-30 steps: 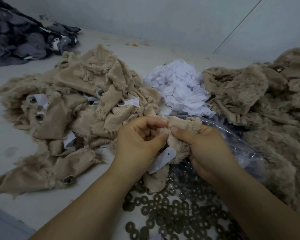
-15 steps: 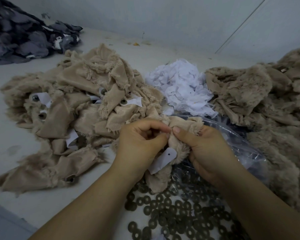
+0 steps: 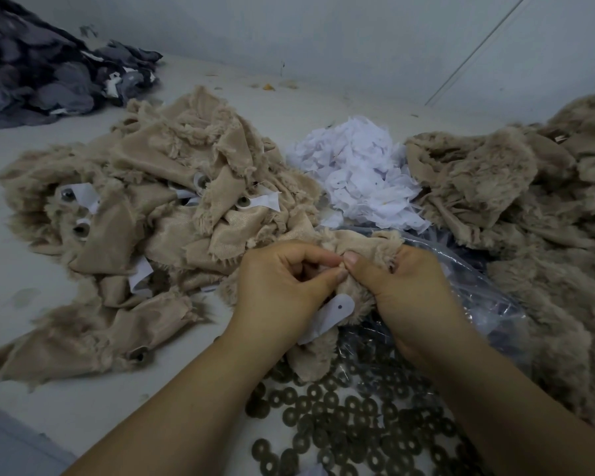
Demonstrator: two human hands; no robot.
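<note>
— What is being worked?

— A small plush piece (image 3: 358,242), tan, shaggy on one face and smooth-woven on the back, bunched into a lump. It sits just in front of the paper heap (image 3: 358,173), a mound of crumpled white punched slips. A rounded white tab (image 3: 337,309) with one hole hangs from its underside.

— And the grip?

— The left hand (image 3: 279,286) curls in, forefinger and thumb pinching the fold. The right hand (image 3: 402,293) clamps the other side, with its thumb tip against the left forefinger. What is between the fingertips is too small to tell.

— What lies around the heap?

— Left of it is a backing pile (image 3: 152,201) of frayed tan cloth with glossy round eyes. Right of it is a fur pile (image 3: 529,218), deep and fluffy. In front lie a clear crinkled bag (image 3: 478,293) and flat dark ring washers (image 3: 340,407).

— Any change from half a second ago?

— Hardly any. Both hands keep their pinch, the fingertips a shade closer together, and the tab hangs as before.
</note>
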